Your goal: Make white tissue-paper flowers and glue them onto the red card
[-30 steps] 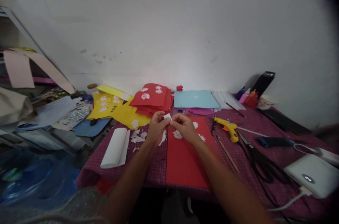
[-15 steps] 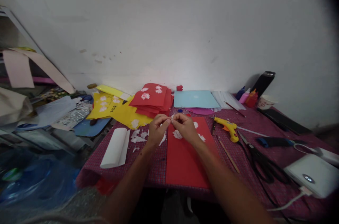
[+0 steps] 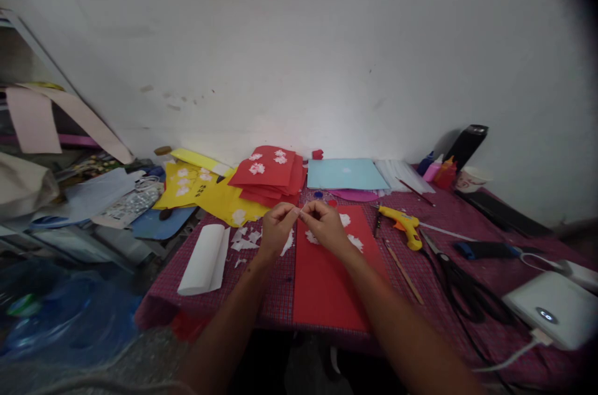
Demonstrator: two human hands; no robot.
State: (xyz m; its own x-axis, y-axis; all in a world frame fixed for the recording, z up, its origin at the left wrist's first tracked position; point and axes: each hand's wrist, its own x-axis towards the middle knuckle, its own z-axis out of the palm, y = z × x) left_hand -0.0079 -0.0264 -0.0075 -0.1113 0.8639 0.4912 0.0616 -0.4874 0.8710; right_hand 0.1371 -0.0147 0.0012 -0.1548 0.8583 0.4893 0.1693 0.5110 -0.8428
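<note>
My left hand [image 3: 279, 227] and my right hand [image 3: 324, 227] meet fingertip to fingertip above the far end of a red sheet [image 3: 329, 292]. Between their pinched fingers is a small bit of white paper [image 3: 299, 210], mostly hidden. White crumpled paper flowers [image 3: 355, 242] lie on the red sheet, some partly covered by my right hand. Left of my left hand, torn white paper scraps [image 3: 245, 244] are scattered on the checked cloth. A white paper roll [image 3: 203, 261] rests farther left.
Red sheets with white flowers [image 3: 266, 174] and yellow sheets [image 3: 224, 200] lie at the back left. A light blue sheet [image 3: 346, 176] is behind my hands. On the right are a yellow glue gun [image 3: 402, 223], a pencil [image 3: 404, 273], black scissors [image 3: 455, 283] and a white power bank [image 3: 554, 308].
My hands stay pinched together, with only small finger shifts. Less of the white paper bit shows between the fingertips now. The view has shifted slightly.
</note>
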